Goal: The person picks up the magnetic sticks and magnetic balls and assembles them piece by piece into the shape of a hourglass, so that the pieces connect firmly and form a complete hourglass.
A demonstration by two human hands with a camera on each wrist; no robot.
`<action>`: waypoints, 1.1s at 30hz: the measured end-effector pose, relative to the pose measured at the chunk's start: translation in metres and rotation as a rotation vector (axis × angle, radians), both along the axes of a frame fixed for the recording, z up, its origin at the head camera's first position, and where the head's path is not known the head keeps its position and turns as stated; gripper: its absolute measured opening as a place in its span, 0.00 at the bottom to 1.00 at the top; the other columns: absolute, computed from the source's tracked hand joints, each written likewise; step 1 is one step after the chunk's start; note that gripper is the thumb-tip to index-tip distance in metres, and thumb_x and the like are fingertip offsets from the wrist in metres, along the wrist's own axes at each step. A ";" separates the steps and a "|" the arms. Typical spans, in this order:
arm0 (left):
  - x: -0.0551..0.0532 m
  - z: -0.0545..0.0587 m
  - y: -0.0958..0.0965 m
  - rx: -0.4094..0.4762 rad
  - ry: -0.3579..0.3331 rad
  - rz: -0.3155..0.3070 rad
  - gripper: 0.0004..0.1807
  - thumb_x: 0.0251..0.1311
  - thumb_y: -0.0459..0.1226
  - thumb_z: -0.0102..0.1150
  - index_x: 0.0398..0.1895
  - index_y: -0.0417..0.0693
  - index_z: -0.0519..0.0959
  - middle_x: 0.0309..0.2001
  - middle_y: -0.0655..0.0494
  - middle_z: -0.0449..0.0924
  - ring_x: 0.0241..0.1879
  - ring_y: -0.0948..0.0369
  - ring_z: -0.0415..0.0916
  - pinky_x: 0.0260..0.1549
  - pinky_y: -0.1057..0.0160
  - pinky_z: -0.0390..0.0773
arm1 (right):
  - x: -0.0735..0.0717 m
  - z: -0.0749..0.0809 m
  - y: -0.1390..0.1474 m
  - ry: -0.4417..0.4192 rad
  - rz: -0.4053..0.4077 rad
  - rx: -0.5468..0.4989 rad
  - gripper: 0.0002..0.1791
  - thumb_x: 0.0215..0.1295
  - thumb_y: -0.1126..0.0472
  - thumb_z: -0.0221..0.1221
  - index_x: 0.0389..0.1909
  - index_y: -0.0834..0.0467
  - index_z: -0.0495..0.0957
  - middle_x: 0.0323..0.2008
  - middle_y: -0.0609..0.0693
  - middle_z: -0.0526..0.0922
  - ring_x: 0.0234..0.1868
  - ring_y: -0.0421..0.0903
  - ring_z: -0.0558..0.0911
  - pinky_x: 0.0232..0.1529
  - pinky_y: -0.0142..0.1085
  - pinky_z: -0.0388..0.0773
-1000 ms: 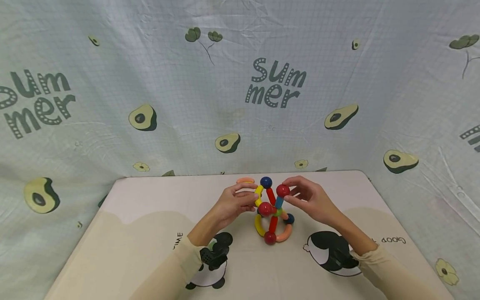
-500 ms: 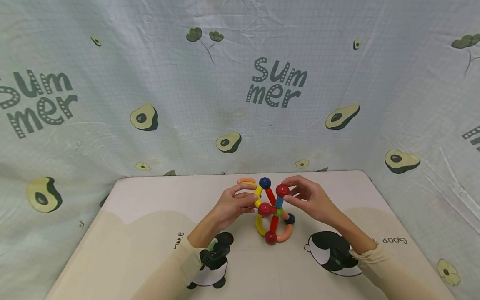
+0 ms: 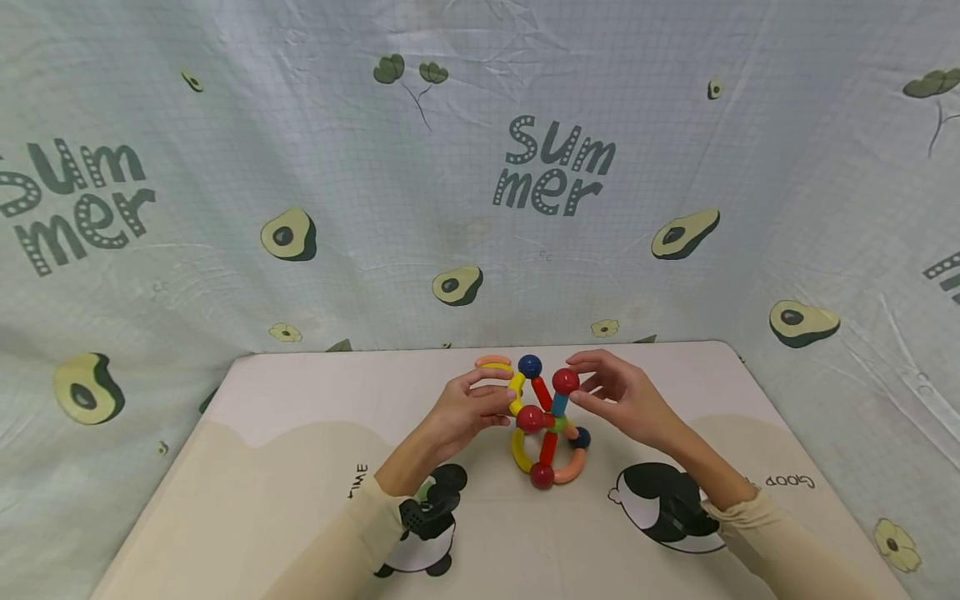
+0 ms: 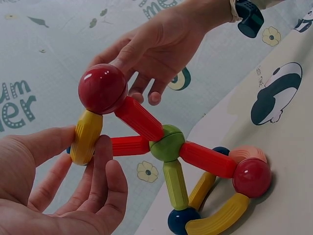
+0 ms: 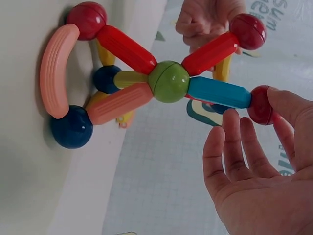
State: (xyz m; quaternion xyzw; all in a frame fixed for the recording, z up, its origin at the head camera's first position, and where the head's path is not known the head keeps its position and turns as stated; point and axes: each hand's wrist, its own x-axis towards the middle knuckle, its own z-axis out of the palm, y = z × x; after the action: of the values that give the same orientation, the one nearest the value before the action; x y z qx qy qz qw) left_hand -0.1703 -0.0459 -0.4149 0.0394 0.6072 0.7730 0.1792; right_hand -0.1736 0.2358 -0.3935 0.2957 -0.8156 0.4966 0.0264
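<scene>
A ball-and-stick building toy stands on the table, with a green ball [image 5: 168, 82] at its centre joined to several rods. Between thumb and fingers my left hand [image 4: 73, 181] pinches a curved yellow rod [image 4: 87, 137] at the upper left, just under a red ball [image 4: 102, 89]. My right hand [image 5: 264, 181] has its thumb and index finger at another red ball [image 5: 260, 105] on the end of a blue rod [image 5: 219, 92]; its other fingers are loosely bent. The base has curved yellow and salmon rods [image 3: 572, 467] joined by red and dark blue balls.
Behind the left hand, loose curved salmon and yellow rods [image 3: 492, 362] lie near the back edge of the table [image 3: 300, 400]. A printed cloth with avocados [image 3: 457, 285] hangs behind and at the sides.
My right hand and the red ball on the blue rod have shifted very slightly to the right. The left hand keeps its pinch on the curved yellow rod.
</scene>
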 end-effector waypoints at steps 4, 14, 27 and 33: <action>-0.001 0.000 0.000 -0.004 0.000 0.002 0.22 0.68 0.35 0.66 0.63 0.45 0.77 0.49 0.47 0.86 0.40 0.54 0.83 0.44 0.62 0.83 | 0.000 -0.002 0.003 -0.010 0.001 0.001 0.25 0.67 0.65 0.67 0.64 0.57 0.73 0.55 0.55 0.83 0.44 0.49 0.85 0.45 0.36 0.84; -0.002 -0.002 0.001 0.001 0.005 -0.006 0.22 0.68 0.35 0.66 0.63 0.45 0.76 0.49 0.47 0.86 0.40 0.54 0.84 0.45 0.61 0.83 | -0.001 -0.033 0.013 -0.083 0.018 -0.009 0.28 0.67 0.66 0.67 0.66 0.56 0.71 0.56 0.60 0.81 0.43 0.48 0.85 0.44 0.36 0.84; 0.000 0.000 0.000 0.005 0.003 0.003 0.21 0.67 0.35 0.67 0.62 0.44 0.77 0.49 0.47 0.86 0.40 0.54 0.84 0.45 0.61 0.84 | 0.000 -0.066 0.006 -0.147 0.090 0.035 0.24 0.69 0.65 0.66 0.64 0.60 0.73 0.56 0.62 0.81 0.44 0.49 0.85 0.45 0.37 0.83; -0.001 -0.001 0.001 0.014 0.002 -0.004 0.22 0.68 0.35 0.66 0.63 0.44 0.76 0.49 0.47 0.85 0.40 0.55 0.83 0.45 0.61 0.83 | 0.001 -0.066 0.002 -0.135 0.077 0.039 0.22 0.69 0.64 0.66 0.62 0.59 0.75 0.54 0.59 0.82 0.43 0.48 0.84 0.44 0.38 0.83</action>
State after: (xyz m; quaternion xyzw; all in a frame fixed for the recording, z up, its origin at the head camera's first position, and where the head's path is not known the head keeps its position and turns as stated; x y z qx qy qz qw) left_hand -0.1711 -0.0451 -0.4154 0.0426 0.6021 0.7768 0.1796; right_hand -0.1726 0.2383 -0.4598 0.2932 -0.8130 0.5003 -0.0537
